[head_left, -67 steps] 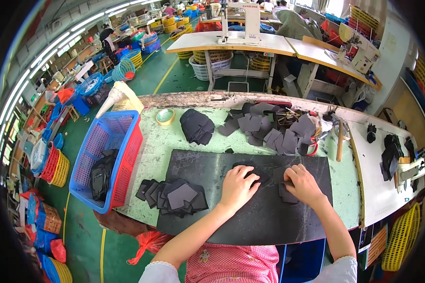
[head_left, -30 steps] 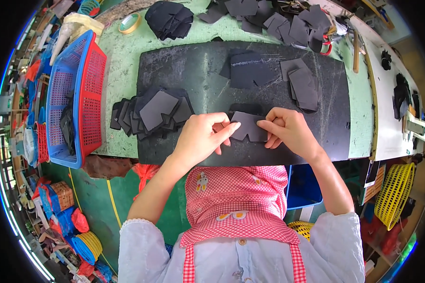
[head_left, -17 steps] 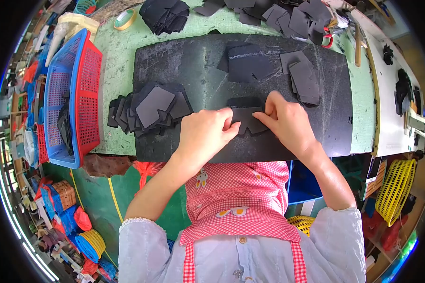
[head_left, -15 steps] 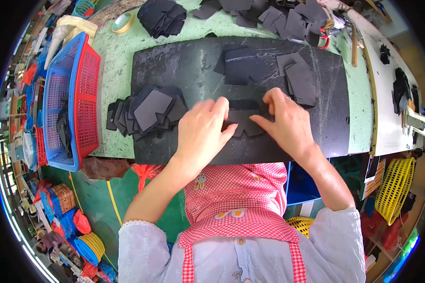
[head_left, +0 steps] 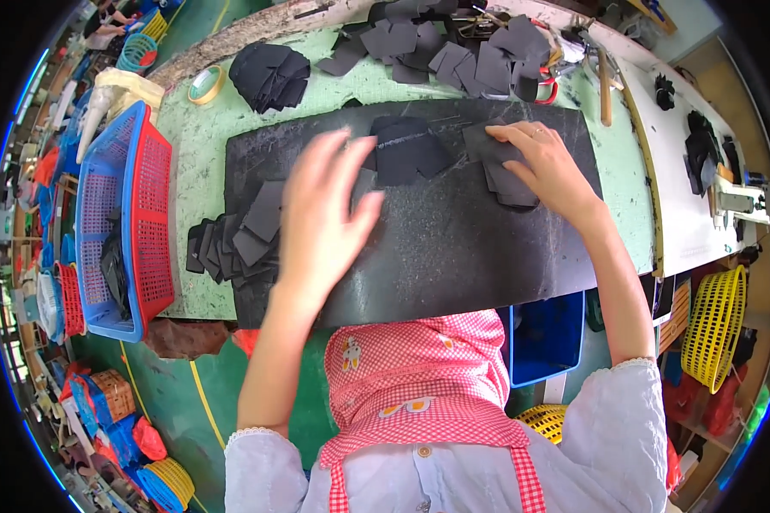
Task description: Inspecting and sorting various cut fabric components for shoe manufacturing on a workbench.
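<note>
My left hand (head_left: 323,218), slightly blurred, hovers with fingers spread over the left part of a black board (head_left: 453,256). Beside it lies a spread pile of dark grey flat pieces (head_left: 252,235), partly behind the wrist. The edge of a greyish piece (head_left: 364,181) shows between thumb and fingers; whether the hand touches it is unclear. My right hand (head_left: 549,167) rests on a stack of dark grey flat pieces (head_left: 506,190) at the board's right, fingertips at the far edge, thumb apart. Between the hands, a small pile of black pieces (head_left: 411,152) lies near the board's far side.
A blue and red plastic basket (head_left: 150,231) stands at the left edge of the green table (head_left: 198,128). Tape (head_left: 205,84), a stack of black pieces (head_left: 270,77), more loose pieces (head_left: 402,41), red-handled scissors (head_left: 549,90) and a wooden-handled tool (head_left: 605,90) lie along the back.
Both hands have come away from the notched piece at the board's middle, which no longer shows there. My right hand has gone to the right stack, my left hand leftward. The view has shifted.
</note>
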Tool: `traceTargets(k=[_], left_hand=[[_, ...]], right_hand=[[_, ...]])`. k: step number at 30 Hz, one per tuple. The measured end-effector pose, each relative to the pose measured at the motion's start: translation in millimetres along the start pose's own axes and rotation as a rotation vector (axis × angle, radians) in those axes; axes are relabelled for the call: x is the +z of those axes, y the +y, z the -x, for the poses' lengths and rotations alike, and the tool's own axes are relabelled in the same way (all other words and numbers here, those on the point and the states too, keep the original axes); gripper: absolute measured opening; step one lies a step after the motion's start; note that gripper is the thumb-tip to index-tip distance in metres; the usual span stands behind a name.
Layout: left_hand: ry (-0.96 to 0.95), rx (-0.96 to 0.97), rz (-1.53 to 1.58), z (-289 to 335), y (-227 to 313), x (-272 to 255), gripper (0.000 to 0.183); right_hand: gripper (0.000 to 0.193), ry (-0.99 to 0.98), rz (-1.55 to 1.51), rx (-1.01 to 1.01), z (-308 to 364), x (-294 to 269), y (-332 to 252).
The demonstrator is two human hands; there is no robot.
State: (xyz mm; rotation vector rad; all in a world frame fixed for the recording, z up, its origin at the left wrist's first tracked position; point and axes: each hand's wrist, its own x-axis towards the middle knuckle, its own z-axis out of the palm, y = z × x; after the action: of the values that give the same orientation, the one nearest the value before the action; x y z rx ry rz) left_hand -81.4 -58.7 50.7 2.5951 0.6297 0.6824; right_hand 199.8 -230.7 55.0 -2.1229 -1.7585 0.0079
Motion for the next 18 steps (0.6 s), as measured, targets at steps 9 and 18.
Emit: traceTargets(k=[9,18], left_hand=[[0.021,0.042,0.111,-39,-2,77,0.023],[0.515,-0.331,0.792,-64,-54,72,0.025]], right_hand=[[0.042,-0.189,0.052,0.033,-9,-8,5],[0.04,-0.109,0.011,-0.054,-12,-2,4]])
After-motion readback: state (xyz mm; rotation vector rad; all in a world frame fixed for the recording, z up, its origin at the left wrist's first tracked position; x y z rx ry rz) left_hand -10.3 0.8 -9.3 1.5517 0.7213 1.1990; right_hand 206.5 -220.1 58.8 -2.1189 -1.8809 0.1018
